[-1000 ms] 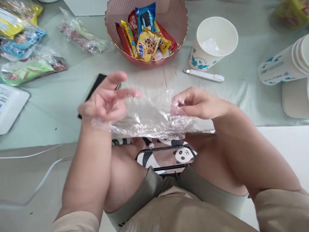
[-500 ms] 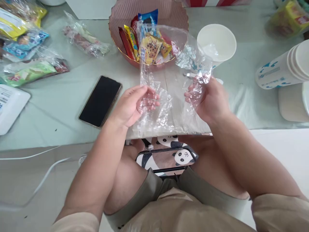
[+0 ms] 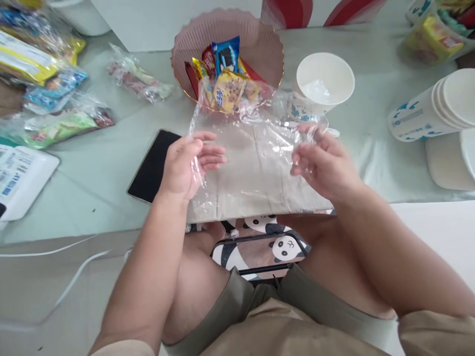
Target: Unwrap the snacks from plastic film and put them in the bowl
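Observation:
A sheet of thin clear plastic film (image 3: 256,190) is stretched between my two hands above the table's near edge. I cannot tell whether it is a bag or a single sheet. My left hand (image 3: 185,165) grips its left edge under the thumb, with the other fingers stretched out. On the right, my right hand (image 3: 322,160) has its fingers curled around the crumpled right edge. The film's far edge overlaps the front of a pink ribbed bowl (image 3: 260,42) with a gold rim. Wrapped snacks lie in the bowl, among them a yellow packet (image 3: 230,91) and a blue one (image 3: 226,55).
A black phone (image 3: 148,168) lies beside my left wrist. A white paper cup (image 3: 326,74) with crumpled plastic inside stands beyond my right hand. Stacked paper cups (image 3: 419,116) lie at right; bagged snacks (image 3: 70,123) and a white package (image 3: 25,183) at left.
My hands have moved apart, the left one leftward over the phone's edge. The film is spread wider and its raised far edge has dropped lower.

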The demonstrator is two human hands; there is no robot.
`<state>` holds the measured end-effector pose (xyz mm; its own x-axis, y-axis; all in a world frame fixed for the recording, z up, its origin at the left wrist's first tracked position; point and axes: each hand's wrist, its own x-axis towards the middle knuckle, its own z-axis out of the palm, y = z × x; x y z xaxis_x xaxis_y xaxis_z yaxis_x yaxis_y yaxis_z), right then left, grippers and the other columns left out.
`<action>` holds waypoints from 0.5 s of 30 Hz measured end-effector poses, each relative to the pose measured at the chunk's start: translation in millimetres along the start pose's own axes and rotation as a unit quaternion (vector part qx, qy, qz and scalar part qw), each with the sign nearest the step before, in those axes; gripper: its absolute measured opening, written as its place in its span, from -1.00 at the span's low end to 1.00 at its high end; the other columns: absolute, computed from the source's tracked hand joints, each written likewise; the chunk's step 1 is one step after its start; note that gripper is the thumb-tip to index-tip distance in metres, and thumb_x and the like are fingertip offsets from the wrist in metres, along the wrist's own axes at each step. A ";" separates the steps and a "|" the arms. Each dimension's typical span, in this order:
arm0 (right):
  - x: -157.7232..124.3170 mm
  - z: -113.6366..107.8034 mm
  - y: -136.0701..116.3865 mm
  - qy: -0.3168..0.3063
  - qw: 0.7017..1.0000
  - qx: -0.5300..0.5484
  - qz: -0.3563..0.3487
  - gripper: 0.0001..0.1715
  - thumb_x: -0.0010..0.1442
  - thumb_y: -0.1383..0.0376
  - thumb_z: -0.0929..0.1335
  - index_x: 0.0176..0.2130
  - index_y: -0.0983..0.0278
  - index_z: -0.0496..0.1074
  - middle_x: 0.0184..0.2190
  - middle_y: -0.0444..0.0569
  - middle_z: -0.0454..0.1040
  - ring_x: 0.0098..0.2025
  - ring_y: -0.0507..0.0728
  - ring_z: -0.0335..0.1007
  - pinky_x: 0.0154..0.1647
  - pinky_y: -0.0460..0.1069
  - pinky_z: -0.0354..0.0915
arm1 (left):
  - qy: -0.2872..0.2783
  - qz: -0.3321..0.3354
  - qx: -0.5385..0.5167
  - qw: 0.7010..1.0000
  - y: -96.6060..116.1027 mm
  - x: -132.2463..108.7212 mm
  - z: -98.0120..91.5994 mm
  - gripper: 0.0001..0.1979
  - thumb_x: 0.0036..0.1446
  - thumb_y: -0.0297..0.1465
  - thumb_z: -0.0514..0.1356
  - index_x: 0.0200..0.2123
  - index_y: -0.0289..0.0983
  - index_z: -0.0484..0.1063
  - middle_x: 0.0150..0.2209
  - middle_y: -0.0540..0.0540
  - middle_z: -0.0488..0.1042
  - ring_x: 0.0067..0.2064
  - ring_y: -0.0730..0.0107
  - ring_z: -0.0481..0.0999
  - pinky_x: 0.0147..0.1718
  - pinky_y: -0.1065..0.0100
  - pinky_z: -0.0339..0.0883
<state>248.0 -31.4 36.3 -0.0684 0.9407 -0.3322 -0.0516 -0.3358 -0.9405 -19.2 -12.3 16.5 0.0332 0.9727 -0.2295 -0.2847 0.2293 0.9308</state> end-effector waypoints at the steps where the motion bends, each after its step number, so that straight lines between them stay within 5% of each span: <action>1: -1.2 1.0 0.5 -0.007 1.000 0.002 0.011 -0.38 0.02 0.04 0.55 -0.01 0.10 0.32 -0.52 -0.22 0.35 -0.55 0.03 0.24 -0.49 -0.01 0.22 | 0.012 0.008 0.006 1.000 0.6 0.1 -1.3 -0.75 -0.02 -0.27 0.40 -0.24 -0.17 0.56 -0.48 0.04 0.66 -0.48 0.41 0.66 -0.54 0.49 0.45; 4: 0.9 -0.3 3.8 0.011 1.000 0.020 0.009 -0.38 0.02 0.12 0.57 0.00 0.16 0.35 -0.54 -0.24 0.34 -0.58 -0.02 0.16 -0.59 -0.06 0.08 | 0.048 0.055 0.038 0.997 0.8 0.3 -6.3 -0.57 0.01 -0.37 0.41 -0.03 -0.09 0.43 -0.51 0.16 0.63 -0.52 0.44 0.61 -0.51 0.44 0.44; 8: 7.1 -7.0 9.8 0.102 0.993 0.034 -0.056 -0.20 -0.02 0.04 0.61 0.09 0.04 0.28 -0.44 -0.22 0.37 -0.47 0.03 0.31 -0.61 -0.08 0.05 | 0.048 0.120 0.092 0.987 -5.1 2.4 -12.5 -0.43 0.07 -0.34 0.41 0.12 -0.02 0.30 -0.47 0.21 0.64 -0.53 0.42 0.60 -0.52 0.38 0.42; 12: 5.5 -14.2 13.3 0.132 0.980 -0.028 -0.148 -0.17 0.13 -0.09 0.52 0.26 -0.12 0.19 -0.39 -0.17 0.43 -0.41 0.09 0.37 -0.52 -0.02 0.23 | 0.046 0.178 0.123 0.975 -12.1 5.4 -14.9 -0.61 0.08 -0.24 0.42 -0.05 -0.06 0.40 -0.46 0.15 0.63 -0.58 0.43 0.55 -0.61 0.38 0.39; 15: 3.1 -20.3 16.7 0.080 0.965 -0.096 -0.229 -0.25 0.10 -0.03 0.53 0.21 -0.09 0.33 -0.36 -0.13 0.45 -0.36 0.10 0.40 -0.34 0.04 0.40 | 0.049 0.194 0.149 0.968 -13.0 4.0 -14.8 -0.85 0.14 -0.25 0.36 -0.29 -0.15 0.49 -0.44 0.04 0.64 -0.57 0.44 0.57 -0.63 0.40 0.38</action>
<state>267.2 -33.2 18.1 0.0740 0.9888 0.1292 0.1475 0.1173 -0.9821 -29.5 -11.9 -0.7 -0.1160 0.9830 0.1424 0.0322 -0.1395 0.9897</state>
